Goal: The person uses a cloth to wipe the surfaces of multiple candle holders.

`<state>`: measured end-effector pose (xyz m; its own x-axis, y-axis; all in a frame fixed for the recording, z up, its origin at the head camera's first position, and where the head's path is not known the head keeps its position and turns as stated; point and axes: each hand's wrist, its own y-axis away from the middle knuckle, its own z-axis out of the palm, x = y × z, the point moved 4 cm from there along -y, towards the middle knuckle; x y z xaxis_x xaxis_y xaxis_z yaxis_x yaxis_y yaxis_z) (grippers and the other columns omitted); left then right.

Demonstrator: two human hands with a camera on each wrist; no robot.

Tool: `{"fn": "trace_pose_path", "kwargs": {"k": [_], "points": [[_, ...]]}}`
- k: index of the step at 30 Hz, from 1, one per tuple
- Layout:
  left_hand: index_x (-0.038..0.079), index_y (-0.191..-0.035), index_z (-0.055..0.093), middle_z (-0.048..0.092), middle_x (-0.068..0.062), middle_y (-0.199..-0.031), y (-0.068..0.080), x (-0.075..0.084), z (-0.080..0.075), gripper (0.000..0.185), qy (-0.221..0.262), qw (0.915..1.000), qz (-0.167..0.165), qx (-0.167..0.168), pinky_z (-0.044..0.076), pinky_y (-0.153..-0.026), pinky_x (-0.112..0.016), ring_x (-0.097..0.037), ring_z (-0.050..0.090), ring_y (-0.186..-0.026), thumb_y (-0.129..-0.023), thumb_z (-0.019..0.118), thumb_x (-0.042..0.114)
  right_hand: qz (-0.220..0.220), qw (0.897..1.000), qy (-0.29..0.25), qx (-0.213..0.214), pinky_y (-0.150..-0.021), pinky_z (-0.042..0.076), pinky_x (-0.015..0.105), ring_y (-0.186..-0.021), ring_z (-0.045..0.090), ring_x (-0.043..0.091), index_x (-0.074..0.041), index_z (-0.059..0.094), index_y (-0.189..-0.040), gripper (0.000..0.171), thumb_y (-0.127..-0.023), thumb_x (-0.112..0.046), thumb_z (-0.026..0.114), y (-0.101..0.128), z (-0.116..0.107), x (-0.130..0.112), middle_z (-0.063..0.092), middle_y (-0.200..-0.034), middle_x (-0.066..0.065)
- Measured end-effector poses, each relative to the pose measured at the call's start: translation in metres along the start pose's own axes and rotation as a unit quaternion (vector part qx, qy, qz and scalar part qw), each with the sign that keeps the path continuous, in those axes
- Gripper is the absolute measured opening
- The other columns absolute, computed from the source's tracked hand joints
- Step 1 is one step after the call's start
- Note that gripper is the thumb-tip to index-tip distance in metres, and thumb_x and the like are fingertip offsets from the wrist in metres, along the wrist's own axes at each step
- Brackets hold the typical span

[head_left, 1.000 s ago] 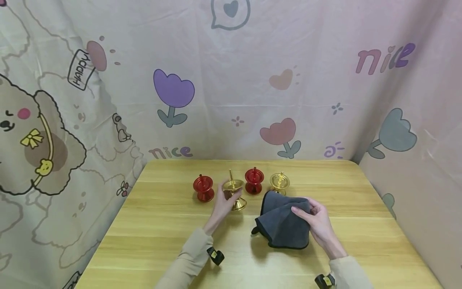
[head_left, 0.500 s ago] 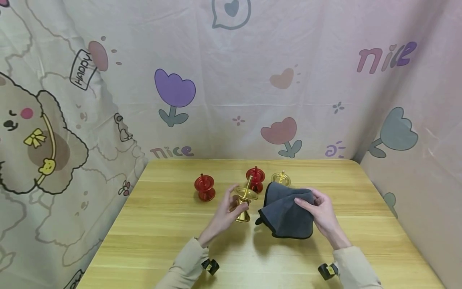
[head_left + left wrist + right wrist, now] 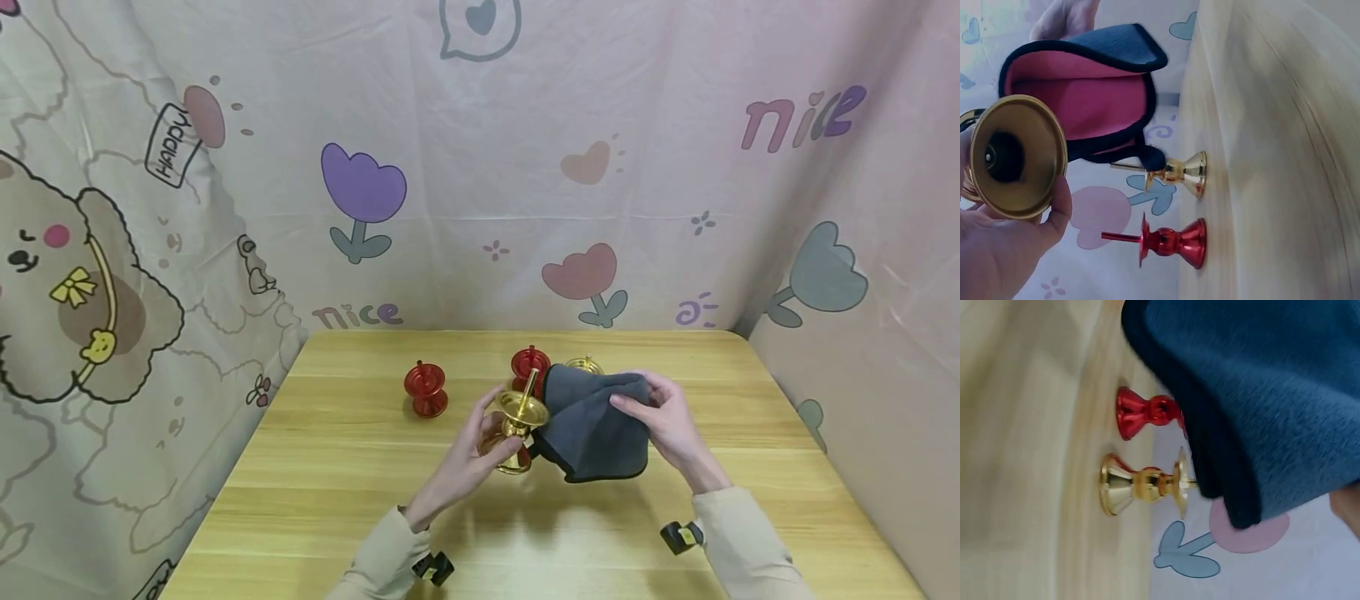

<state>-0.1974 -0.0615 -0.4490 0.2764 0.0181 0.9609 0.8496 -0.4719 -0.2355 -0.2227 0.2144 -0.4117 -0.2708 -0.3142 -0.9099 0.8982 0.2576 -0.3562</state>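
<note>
Head view shows the wooden bench (image 3: 337,467), then the grey cloth (image 3: 596,425) pinched in the right hand (image 3: 667,421), now touching the gold candlestick (image 3: 517,421). Left hand (image 3: 468,458) fingers grasp that candlestick, lifted off the bench and tilted closer to the cloth than half a second ago.

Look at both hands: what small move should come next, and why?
Probably bring the grey cloth onto the gold candlestick's dish. The left hand holds that candlestick lifted off the table and tilted toward the cloth, which the right hand holds right beside it.
</note>
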Motion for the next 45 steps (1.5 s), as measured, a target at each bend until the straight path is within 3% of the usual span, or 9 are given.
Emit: {"fn": "trace_pose_path", "kwargs": {"k": [6,10,17,25,29,32,36,40,45], "points": [[0.017,-0.161,0.020,0.062,-0.025,-0.132,0.003,0.011,0.003,0.075,-0.031,0.9986,0.039,0.017,0.059,-0.091,-0.028,-0.022,0.067,-0.112,-0.099,0.062,0.010,-0.044,0.998,-0.039,-0.038,-0.074,0.061,0.022,-0.087,0.073,0.008,-0.011,0.073,-0.111,0.042,-0.092,0.020,0.052,-0.017,0.001,-0.019,0.077,-0.100,-0.004],[0.013,-0.161,0.023,0.066,-0.024,-0.124,0.004,0.022,0.004,0.075,-0.052,0.9956,0.068,0.039,0.061,-0.084,-0.027,-0.009,0.065,-0.105,-0.098,0.063,0.007,-0.046,0.996,-0.061,-0.047,-0.073,0.061,0.021,-0.085,0.073,0.008,-0.010,0.072,-0.111,0.040,-0.093,0.019,0.051,-0.025,0.008,-0.026,0.076,-0.098,-0.002],[0.009,-0.160,0.024,0.067,-0.023,-0.120,0.004,0.046,0.007,0.076,-0.087,0.9823,0.155,0.059,0.061,-0.084,-0.029,-0.013,0.067,-0.101,-0.096,0.064,0.002,-0.065,0.993,-0.042,-0.088,-0.070,0.062,0.022,-0.084,0.073,0.006,-0.015,0.074,-0.112,0.036,-0.094,0.012,0.059,-0.030,0.042,-0.027,0.077,-0.101,-0.006],[0.001,-0.158,0.028,0.069,-0.018,-0.110,0.008,0.063,0.011,0.077,-0.142,0.9631,0.214,0.080,0.061,-0.088,-0.030,-0.013,0.067,-0.100,-0.092,0.068,-0.002,-0.058,0.996,-0.018,-0.068,-0.066,0.062,0.022,-0.079,0.073,0.005,-0.015,0.072,-0.108,0.032,-0.097,0.010,0.055,-0.029,0.058,-0.031,0.076,-0.094,-0.006],[0.001,-0.158,0.027,0.069,-0.018,-0.110,0.009,0.067,0.013,0.076,-0.141,0.9629,0.214,0.085,0.061,-0.090,-0.032,-0.017,0.070,-0.100,-0.093,0.067,-0.001,-0.033,0.998,0.012,-0.056,-0.063,0.061,0.021,-0.075,0.070,0.003,-0.018,0.070,-0.106,0.024,-0.103,-0.002,0.052,-0.028,0.070,-0.029,0.074,-0.089,-0.009],[0.005,-0.159,0.028,0.070,-0.017,-0.111,0.011,0.069,0.014,0.076,-0.129,0.9701,0.183,0.092,0.061,-0.090,-0.031,-0.017,0.070,-0.100,-0.094,0.067,0.002,-0.019,0.998,0.040,-0.055,-0.060,0.059,0.020,-0.072,0.067,0.002,-0.019,0.066,-0.106,0.022,-0.106,-0.009,0.047,-0.024,0.079,-0.027,0.070,-0.086,-0.011],[0.010,-0.159,0.029,0.070,-0.015,-0.115,0.012,0.069,0.016,0.075,-0.108,0.9794,0.139,0.099,0.061,-0.090,-0.030,-0.014,0.070,-0.103,-0.095,0.067,0.006,-0.030,0.994,0.058,-0.086,-0.065,0.057,0.019,-0.079,0.064,0.001,-0.018,0.064,-0.110,0.028,-0.107,-0.005,0.039,-0.019,0.086,-0.028,0.065,-0.091,-0.011],[0.010,-0.159,0.029,0.070,-0.016,-0.114,0.014,0.071,0.018,0.074,-0.100,0.9793,0.141,0.105,0.061,-0.089,-0.030,-0.013,0.070,-0.102,-0.095,0.067,0.006,-0.041,0.987,0.078,-0.137,-0.072,0.057,0.022,-0.088,0.063,0.004,-0.017,0.063,-0.117,0.034,-0.098,0.006,0.046,-0.016,0.085,-0.029,0.066,-0.101,-0.009],[0.009,-0.158,0.032,0.070,-0.016,-0.112,0.016,0.072,0.022,0.073,-0.097,0.9780,0.153,0.103,0.061,-0.091,-0.030,-0.013,0.069,-0.102,-0.094,0.068,0.004,-0.002,0.981,0.101,-0.168,-0.080,0.058,0.026,-0.096,0.064,0.006,-0.016,0.061,-0.125,0.039,-0.094,0.006,0.055,-0.016,0.077,-0.025,0.068,-0.110,-0.008]]}}
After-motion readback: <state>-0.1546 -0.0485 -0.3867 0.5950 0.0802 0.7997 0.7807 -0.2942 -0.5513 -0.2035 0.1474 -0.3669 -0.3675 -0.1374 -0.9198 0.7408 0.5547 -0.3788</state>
